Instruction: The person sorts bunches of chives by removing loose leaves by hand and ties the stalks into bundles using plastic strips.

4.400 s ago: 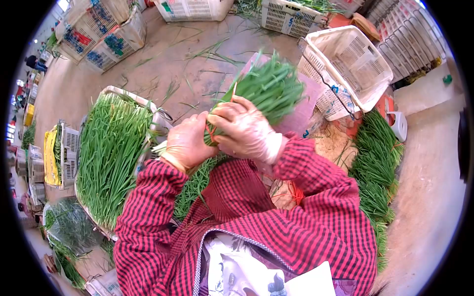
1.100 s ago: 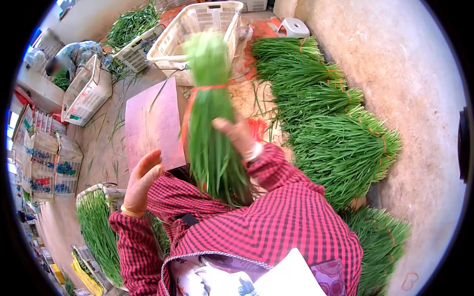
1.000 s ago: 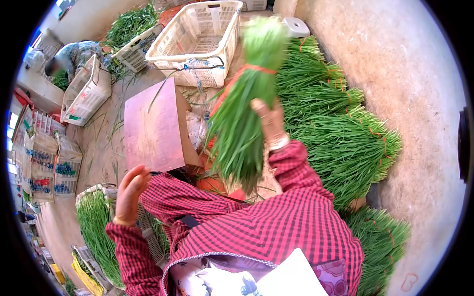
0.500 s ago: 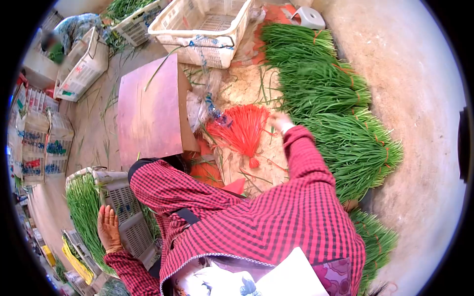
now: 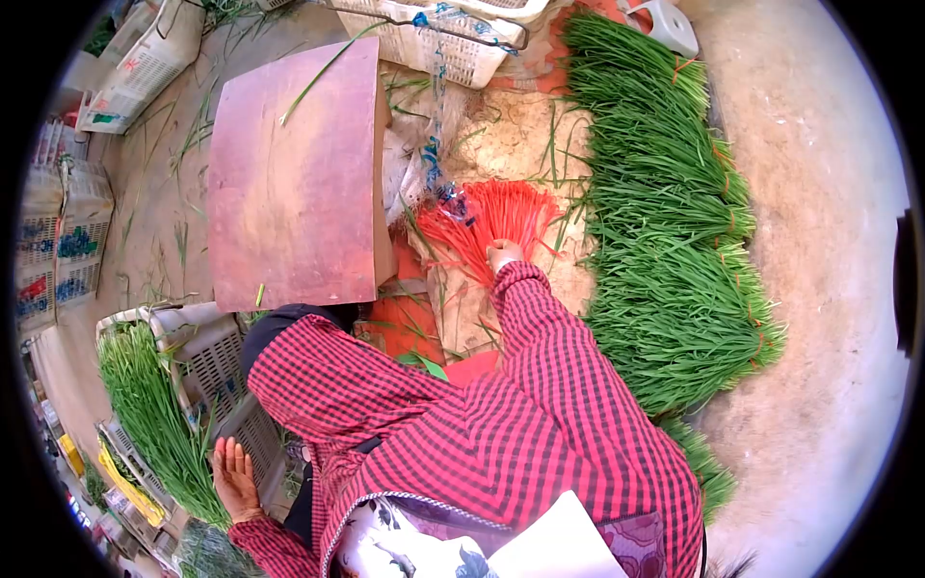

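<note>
The right hand reaches out front, its fingers pinched on the red ties (a big bright fan), which lie on the tan board. The left hand is down low, fingers straight and holding nothing, beside the long green leaves.

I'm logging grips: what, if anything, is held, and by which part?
The right hand is on the red strands, toward their fan's narrow end; whether it grips them cannot be told. The left hand, open, holds nothing.
</note>
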`<state>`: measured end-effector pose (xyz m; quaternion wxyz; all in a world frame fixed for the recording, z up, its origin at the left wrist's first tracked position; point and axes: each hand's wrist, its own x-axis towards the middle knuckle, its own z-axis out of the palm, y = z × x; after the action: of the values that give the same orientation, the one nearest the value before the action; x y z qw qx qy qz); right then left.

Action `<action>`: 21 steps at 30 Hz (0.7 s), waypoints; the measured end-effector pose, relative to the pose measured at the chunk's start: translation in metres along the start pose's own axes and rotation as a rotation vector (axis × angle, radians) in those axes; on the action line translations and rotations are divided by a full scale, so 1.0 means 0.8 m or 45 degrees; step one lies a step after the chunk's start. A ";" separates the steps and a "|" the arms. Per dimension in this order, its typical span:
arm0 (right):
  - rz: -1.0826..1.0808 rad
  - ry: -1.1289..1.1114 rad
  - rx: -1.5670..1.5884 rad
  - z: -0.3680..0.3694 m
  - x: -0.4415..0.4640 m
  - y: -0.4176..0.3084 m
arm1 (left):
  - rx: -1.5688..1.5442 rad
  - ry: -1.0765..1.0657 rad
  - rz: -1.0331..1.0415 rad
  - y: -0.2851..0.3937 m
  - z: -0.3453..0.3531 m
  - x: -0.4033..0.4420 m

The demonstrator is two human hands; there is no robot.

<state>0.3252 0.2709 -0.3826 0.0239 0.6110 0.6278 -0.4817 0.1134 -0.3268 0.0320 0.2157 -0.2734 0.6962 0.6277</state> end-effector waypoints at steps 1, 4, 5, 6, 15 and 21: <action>0.007 -0.075 0.021 -0.015 -0.016 -0.021 | 0.017 -0.039 0.038 0.009 0.010 0.004; 0.088 -0.027 0.308 -0.069 -0.096 -0.119 | 0.085 -0.042 0.221 0.045 0.070 0.005; 0.091 -0.017 0.309 -0.082 -0.112 -0.134 | 0.119 -0.052 0.348 0.058 0.099 0.002; -0.064 -0.057 0.125 -0.094 -0.128 -0.148 | 0.168 -0.060 0.505 0.069 0.128 0.004; -1.130 -0.469 -0.240 -0.110 -0.285 -0.198 | 1.618 -1.029 2.139 0.019 0.478 -0.095; -1.308 -0.427 -0.193 -0.105 -0.299 -0.196 | 2.641 -1.256 1.414 -0.052 0.493 -0.059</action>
<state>0.3088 0.1792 -0.0998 -0.0707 0.1372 0.8661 -0.4754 0.1596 0.0673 -0.0158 0.2714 0.6105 0.7248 -0.1681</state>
